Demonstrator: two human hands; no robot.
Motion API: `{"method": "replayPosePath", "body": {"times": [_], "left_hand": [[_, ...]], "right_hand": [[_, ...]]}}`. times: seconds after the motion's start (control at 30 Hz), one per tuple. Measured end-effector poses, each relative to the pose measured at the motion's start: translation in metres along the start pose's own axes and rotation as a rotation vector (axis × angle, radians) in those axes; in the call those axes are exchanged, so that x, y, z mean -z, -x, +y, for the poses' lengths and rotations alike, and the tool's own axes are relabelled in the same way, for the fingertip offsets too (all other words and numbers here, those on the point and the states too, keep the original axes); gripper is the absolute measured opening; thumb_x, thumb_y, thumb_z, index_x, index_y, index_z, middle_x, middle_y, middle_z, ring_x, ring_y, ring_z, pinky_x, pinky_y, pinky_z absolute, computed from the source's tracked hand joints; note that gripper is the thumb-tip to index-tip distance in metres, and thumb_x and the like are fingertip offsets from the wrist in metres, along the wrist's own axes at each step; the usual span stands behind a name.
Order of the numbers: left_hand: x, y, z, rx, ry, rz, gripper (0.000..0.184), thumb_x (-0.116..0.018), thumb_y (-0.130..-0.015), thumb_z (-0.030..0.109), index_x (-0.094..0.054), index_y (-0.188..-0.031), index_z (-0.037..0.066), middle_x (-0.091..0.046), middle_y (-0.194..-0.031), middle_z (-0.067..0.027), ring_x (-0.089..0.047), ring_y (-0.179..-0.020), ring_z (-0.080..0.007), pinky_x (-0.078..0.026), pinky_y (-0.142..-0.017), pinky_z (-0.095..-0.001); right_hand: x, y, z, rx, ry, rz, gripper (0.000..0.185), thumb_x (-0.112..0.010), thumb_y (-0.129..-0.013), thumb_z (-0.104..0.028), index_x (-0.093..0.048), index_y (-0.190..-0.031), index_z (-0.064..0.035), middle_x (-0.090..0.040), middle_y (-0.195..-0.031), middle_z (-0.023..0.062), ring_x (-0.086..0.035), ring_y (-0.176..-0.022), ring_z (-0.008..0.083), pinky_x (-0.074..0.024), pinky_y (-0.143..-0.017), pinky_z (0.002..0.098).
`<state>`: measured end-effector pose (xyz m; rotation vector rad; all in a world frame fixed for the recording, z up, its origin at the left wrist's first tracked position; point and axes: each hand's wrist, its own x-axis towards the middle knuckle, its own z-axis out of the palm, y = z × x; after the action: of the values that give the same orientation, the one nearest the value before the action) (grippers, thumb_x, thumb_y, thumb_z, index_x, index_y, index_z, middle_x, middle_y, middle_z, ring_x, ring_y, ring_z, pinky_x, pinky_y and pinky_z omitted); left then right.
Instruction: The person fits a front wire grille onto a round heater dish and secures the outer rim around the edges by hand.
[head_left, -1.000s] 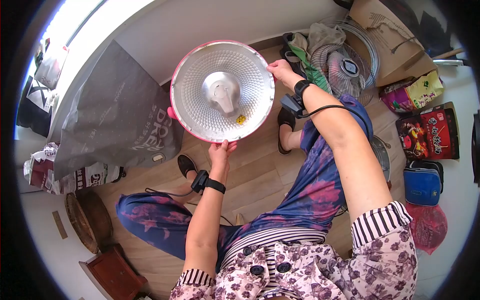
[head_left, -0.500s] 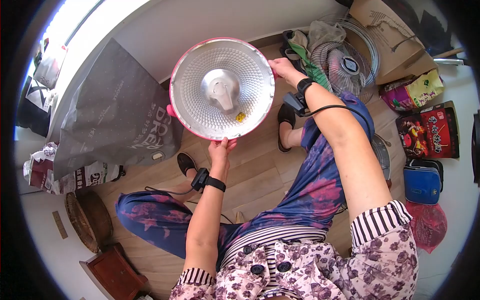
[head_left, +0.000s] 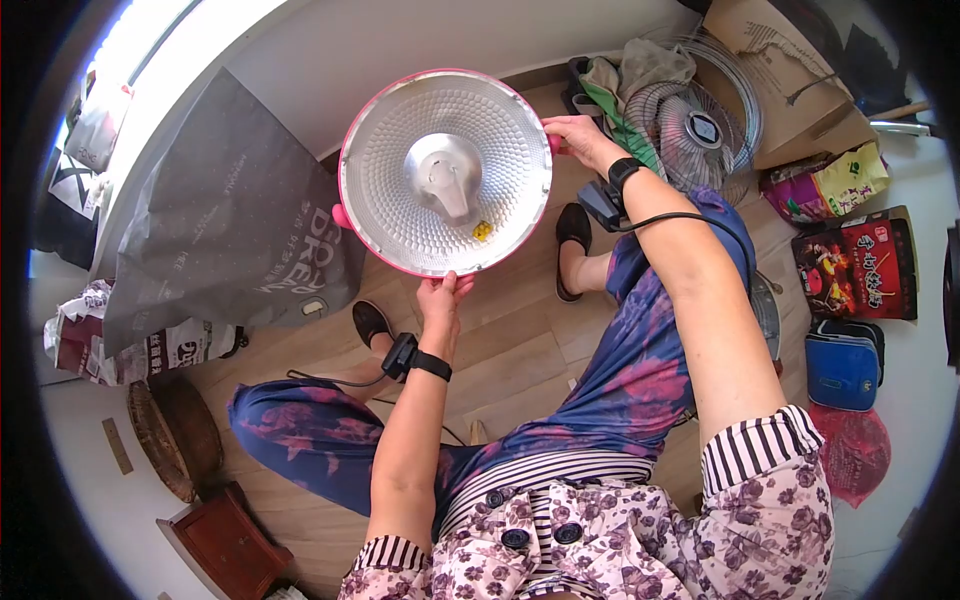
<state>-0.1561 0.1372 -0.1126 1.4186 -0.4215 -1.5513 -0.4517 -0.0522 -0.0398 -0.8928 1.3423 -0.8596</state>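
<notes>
A round silver reflector dish (head_left: 385, 170) with a dimpled inside, a pink-red rim and a small yellow sticker faces up toward me. At its centre is a metal dome. My left hand (head_left: 442, 297) grips the bottom edge from below, thumb and fingers closed on the rim. On the upper right, my right hand (head_left: 580, 137) pinches a pink-red piece at the dish's side. Another pink-red piece sticks out on the left side. Black straps with small devices circle both wrists. The dish's underside is hidden.
A large grey bag (head_left: 235, 210) stands left. Upper right are a wire fan guard (head_left: 690, 130) and a cardboard box (head_left: 780, 80). Along the right wall lie a red package (head_left: 855, 265) and a blue case (head_left: 843, 370). A wooden stool (head_left: 225, 540) is lower left.
The dish has risen slightly in view, with my left hand following. My right hand has shifted slightly right and now holds the pink-red side piece rather than the rim.
</notes>
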Motion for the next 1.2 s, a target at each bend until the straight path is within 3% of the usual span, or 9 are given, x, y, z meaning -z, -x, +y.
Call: {"method": "replayPosePath", "body": {"times": [0.4, 0.6, 0.7, 0.8, 0.87, 1.2], "left_hand": [[0.003, -0.001, -0.001, -0.007, 0.04, -0.001, 0.018, -0.049, -0.089, -0.001, -0.045, -0.104, -0.009, -0.059, -0.097, -0.0199, -0.066, -0.079, -0.0281, -0.059, -0.064, -0.032], [0.004, -0.002, -0.002, 0.006, 0.009, 0.005, 0.021, -0.049, -0.09, 0.001, -0.046, -0.109, -0.008, -0.059, -0.1, -0.0174, -0.064, -0.082, -0.0261, -0.057, -0.069, -0.0329], [0.005, -0.003, -0.004, -0.024, 0.04, -0.027, 0.019, -0.049, -0.089, -0.001, -0.046, -0.106, -0.008, -0.06, -0.096, -0.0185, -0.066, -0.079, -0.0265, -0.058, -0.064, -0.0311], [0.007, -0.007, -0.008, -0.023, 0.062, -0.03, 0.02, -0.048, -0.089, -0.001, -0.046, -0.107, -0.008, -0.061, -0.096, -0.0178, -0.066, -0.078, -0.0251, -0.058, -0.063, -0.0307], [0.004, -0.002, -0.004, -0.04, 0.046, -0.024, 0.021, -0.05, -0.089, 0.001, -0.047, -0.107, -0.008, -0.061, -0.097, -0.0169, -0.065, -0.082, -0.0252, -0.058, -0.066, -0.0307], [0.008, 0.0, -0.001, -0.001, -0.016, 0.0, 0.017, -0.05, -0.091, 0.009, -0.048, -0.103, -0.003, -0.062, -0.093, -0.016, -0.065, -0.078, -0.0221, -0.056, -0.061, -0.0291]], "right_hand": [[0.002, -0.001, 0.004, 0.021, 0.037, -0.033, 0.03, -0.063, -0.084, -0.016, -0.062, -0.111, -0.0037, -0.064, -0.095, 0.0031, -0.059, -0.078, 0.0108, -0.0494, -0.076, 0.0311], [-0.002, -0.009, 0.008, 0.067, 0.043, 0.048, 0.024, -0.064, -0.078, -0.011, -0.066, -0.1, -0.0003, -0.066, -0.08, 0.0059, -0.06, -0.061, 0.0136, -0.051, -0.058, 0.0279], [-0.003, -0.01, 0.005, 0.072, 0.093, 0.003, 0.026, -0.063, -0.078, -0.01, -0.064, -0.101, 0.0016, -0.065, -0.079, 0.0063, -0.06, -0.063, 0.0119, -0.0503, -0.06, 0.0279], [-0.003, -0.022, 0.014, 0.202, 0.217, 0.065, 0.022, -0.063, -0.076, -0.01, -0.066, -0.092, 0.0045, -0.066, -0.08, 0.0079, -0.062, -0.065, 0.0137, -0.0498, -0.058, 0.0262], [0.001, -0.031, 0.018, 0.187, 0.258, 0.07, 0.023, -0.064, -0.076, -0.01, -0.066, -0.093, 0.0045, -0.066, -0.081, 0.0081, -0.062, -0.068, 0.0143, -0.0498, -0.062, 0.0266], [0.004, -0.032, 0.025, 0.166, 0.278, 0.089, 0.021, -0.061, -0.085, -0.013, -0.065, -0.101, 0.0, -0.064, -0.08, 0.0022, -0.057, -0.062, 0.0088, -0.0463, -0.055, 0.0225]]}}
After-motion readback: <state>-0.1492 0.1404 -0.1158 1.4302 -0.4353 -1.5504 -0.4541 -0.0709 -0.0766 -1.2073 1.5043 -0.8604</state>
